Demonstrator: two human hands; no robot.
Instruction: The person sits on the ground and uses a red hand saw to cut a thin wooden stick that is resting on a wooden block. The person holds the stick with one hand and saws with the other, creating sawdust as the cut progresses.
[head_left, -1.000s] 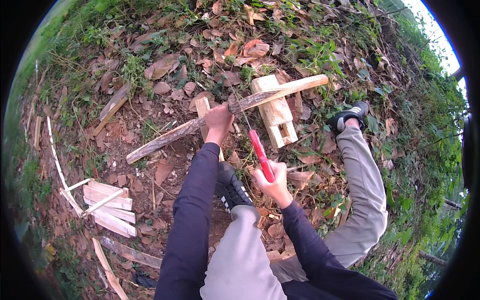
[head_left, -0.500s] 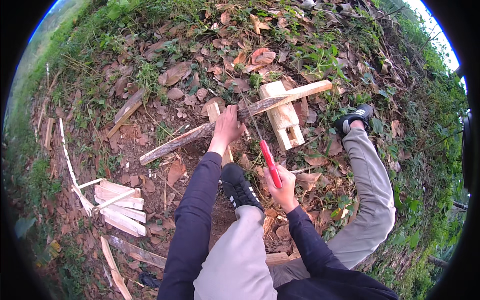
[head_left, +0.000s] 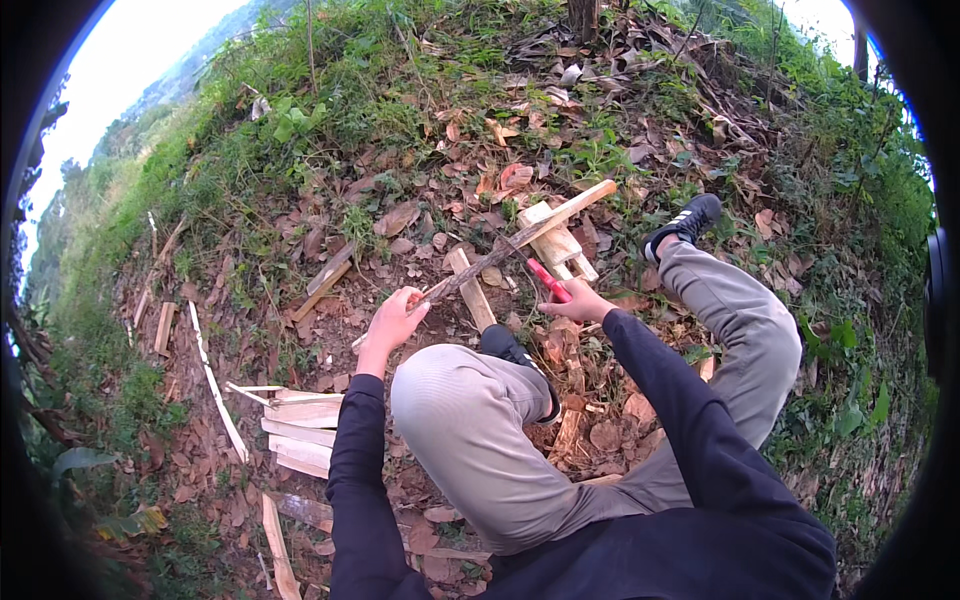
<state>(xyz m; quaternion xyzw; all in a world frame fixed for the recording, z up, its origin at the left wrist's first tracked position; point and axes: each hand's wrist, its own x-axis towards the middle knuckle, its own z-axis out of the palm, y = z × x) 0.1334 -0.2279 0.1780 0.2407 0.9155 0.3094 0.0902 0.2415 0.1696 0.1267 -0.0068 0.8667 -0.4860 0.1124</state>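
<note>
A long strip of wood (head_left: 492,258), bark on part of it and pale at its far end, lies slanted across a notched wooden block (head_left: 550,240). My left hand (head_left: 393,325) is closed around the strip near its near left end. My right hand (head_left: 582,301) grips the red handle of a hand saw (head_left: 545,278). The saw's thin blade is hard to make out; it points up and left to the strip, just left of the block. A flat pale board (head_left: 470,288) passes beneath the strip between my hands, its near end by my left shoe.
Several split pale boards (head_left: 303,430) are stacked at lower left beside a thin white stick (head_left: 213,375). Another wood piece (head_left: 323,281) lies left of the strip. My black shoes (head_left: 690,224) flank the work on ground strewn with dry leaves. Green plants grow around.
My left hand has slid from the strip's middle toward its near left end. The view has tilted up, and my left knee now stands bent higher. The saw remains in my right hand.
</note>
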